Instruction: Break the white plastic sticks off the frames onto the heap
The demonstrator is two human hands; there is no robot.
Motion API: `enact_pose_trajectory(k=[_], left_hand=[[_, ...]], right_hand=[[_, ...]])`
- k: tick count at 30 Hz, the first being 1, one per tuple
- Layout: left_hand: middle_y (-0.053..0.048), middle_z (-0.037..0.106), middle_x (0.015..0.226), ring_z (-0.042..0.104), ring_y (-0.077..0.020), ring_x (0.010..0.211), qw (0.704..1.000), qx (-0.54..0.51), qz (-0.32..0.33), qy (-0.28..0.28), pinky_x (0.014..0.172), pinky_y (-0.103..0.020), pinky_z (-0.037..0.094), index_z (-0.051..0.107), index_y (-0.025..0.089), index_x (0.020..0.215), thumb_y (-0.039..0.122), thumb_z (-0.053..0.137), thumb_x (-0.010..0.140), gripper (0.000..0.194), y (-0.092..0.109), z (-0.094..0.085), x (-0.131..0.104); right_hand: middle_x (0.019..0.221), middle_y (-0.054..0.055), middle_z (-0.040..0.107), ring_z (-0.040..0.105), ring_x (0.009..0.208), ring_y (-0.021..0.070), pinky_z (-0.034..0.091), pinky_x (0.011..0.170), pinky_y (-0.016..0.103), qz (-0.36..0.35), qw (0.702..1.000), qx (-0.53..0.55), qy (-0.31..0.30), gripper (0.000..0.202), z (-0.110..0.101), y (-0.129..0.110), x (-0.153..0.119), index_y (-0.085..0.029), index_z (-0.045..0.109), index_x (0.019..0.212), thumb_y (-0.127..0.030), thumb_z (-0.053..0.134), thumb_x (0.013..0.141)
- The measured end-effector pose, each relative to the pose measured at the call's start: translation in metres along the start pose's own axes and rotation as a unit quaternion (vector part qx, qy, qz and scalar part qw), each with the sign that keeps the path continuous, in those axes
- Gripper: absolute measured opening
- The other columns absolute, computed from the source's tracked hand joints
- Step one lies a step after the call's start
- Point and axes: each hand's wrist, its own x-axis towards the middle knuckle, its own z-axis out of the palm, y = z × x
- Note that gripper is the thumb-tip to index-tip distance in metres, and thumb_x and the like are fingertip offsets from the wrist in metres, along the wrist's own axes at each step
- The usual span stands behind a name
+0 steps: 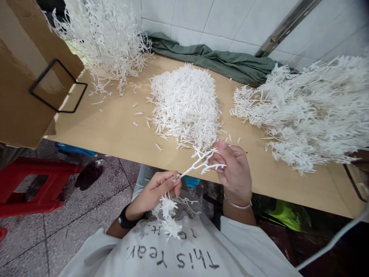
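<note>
sprue [198, 163] between hands (both gripping)

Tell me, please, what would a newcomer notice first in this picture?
Three heaps of white plastic dominate the wooden table: branched sprues at right, more branched sprues at far left, a pile of small loose pieces in the middle. At the near edge, the left hand and right hand hold one branched sprue between them.

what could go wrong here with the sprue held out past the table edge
1. The hands, left hand and right hand, hold the sprue off the table edge, so snapped pieces could fall to the floor instead of onto the middle pile.
2. Loose pieces already lie scattered and could be swept off.
3. The bunch under the left hand might snag the sprue.
</note>
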Motion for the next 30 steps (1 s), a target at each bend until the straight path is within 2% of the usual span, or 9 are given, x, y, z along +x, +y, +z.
enact_pose_trajectory(k=[4,8,11,15,18,21,24,27,30], left_hand=[[0.006,0.033,0.044,0.025,-0.0041,0.038,1.0,0.004,-0.011,-0.026,0.039,-0.021,0.015,0.052,0.014,0.06,0.045,0.051,0.09,0.043,0.0,-0.003,-0.012],[0.007,0.028,0.044,0.021,-0.0044,0.039,0.995,-0.066,-0.008,0.072,0.039,-0.02,0.013,0.051,0.014,0.062,0.042,0.051,0.09,0.039,-0.006,-0.014,-0.02],[0.007,0.029,0.045,0.021,-0.0043,0.039,0.988,-0.104,0.018,0.111,0.039,-0.019,0.014,0.052,0.015,0.064,0.041,0.053,0.089,0.036,-0.009,-0.014,-0.011],[0.009,0.026,0.043,0.019,-0.0036,0.036,0.982,-0.148,0.037,0.112,0.036,-0.018,0.014,0.053,0.015,0.065,0.041,0.057,0.087,0.034,-0.011,-0.01,0.009],[0.008,0.032,0.045,0.024,-0.0027,0.037,0.974,-0.196,0.021,0.116,0.037,-0.017,0.017,0.054,0.014,0.066,0.038,0.061,0.084,0.031,-0.011,-0.009,0.02],[0.006,0.044,0.052,0.032,-0.0025,0.038,0.961,-0.253,-0.01,0.113,0.038,-0.017,0.023,0.057,0.014,0.069,0.036,0.065,0.08,0.026,-0.011,-0.009,0.027],[0.004,0.05,0.059,0.038,-0.004,0.042,0.951,-0.295,-0.044,0.087,0.041,-0.018,0.031,0.061,0.015,0.076,0.039,0.068,0.076,0.026,-0.009,-0.007,0.031],[0.002,0.052,0.061,0.043,-0.0068,0.048,0.957,-0.279,-0.069,0.043,0.047,-0.02,0.037,0.064,0.014,0.077,0.042,0.069,0.073,0.029,-0.007,-0.006,0.03],[0.001,0.052,0.062,0.043,-0.0061,0.051,0.973,-0.222,-0.061,0.02,0.049,-0.018,0.034,0.065,0.013,0.075,0.039,0.072,0.072,0.027,-0.005,-0.007,0.026]], right_hand=[[0.048,-0.008,0.018,0.015,0.039,0.0051,0.014,0.039,0.022,-0.152,0.978,0.055,0.133,0.042,-0.035,-0.026,0.019,-0.02,0.031,0.053,-0.031,0.063,0.079],[0.057,-0.005,0.025,0.026,0.046,0.0088,0.03,0.048,0.025,-0.357,0.879,-0.05,0.312,0.033,-0.076,-0.034,0.049,-0.022,0.036,0.062,-0.038,0.041,0.09],[0.076,0.004,0.049,0.05,0.071,0.0176,0.042,0.069,0.035,-0.31,0.837,-0.359,0.272,0.014,-0.073,-0.006,0.061,-0.022,0.05,0.084,-0.034,0.042,0.089],[0.111,0.014,0.059,0.048,0.11,0.0316,0.037,0.092,0.053,-0.181,0.768,-0.591,0.168,0.026,-0.047,0.03,0.057,-0.018,0.057,0.103,-0.029,0.056,0.08],[0.116,0.012,0.06,0.05,0.114,0.0266,0.037,0.098,0.047,-0.238,0.835,-0.471,0.153,0.024,-0.029,0.029,0.037,-0.019,0.06,0.105,-0.033,0.05,0.088],[0.117,0.009,0.061,0.057,0.107,0.0209,0.044,0.09,0.038,-0.214,0.924,-0.315,-0.029,0.034,-0.01,0.017,0.016,-0.024,0.059,0.114,-0.044,0.053,0.088],[0.098,0.005,0.067,0.061,0.089,0.0173,0.046,0.081,0.033,-0.142,0.938,-0.275,-0.154,0.029,0.008,0.015,0.007,-0.022,0.065,0.101,-0.044,0.06,0.084],[0.062,-0.001,0.057,0.052,0.059,0.0102,0.041,0.063,0.026,-0.138,0.944,-0.275,-0.118,0.031,0.014,0.018,0.01,-0.018,0.063,0.069,-0.039,0.053,0.09],[0.054,-0.004,0.042,0.037,0.048,0.0075,0.03,0.049,0.025,-0.146,0.959,-0.239,-0.038,0.035,0.009,0.017,0.016,-0.018,0.058,0.066,-0.04,0.05,0.091]])
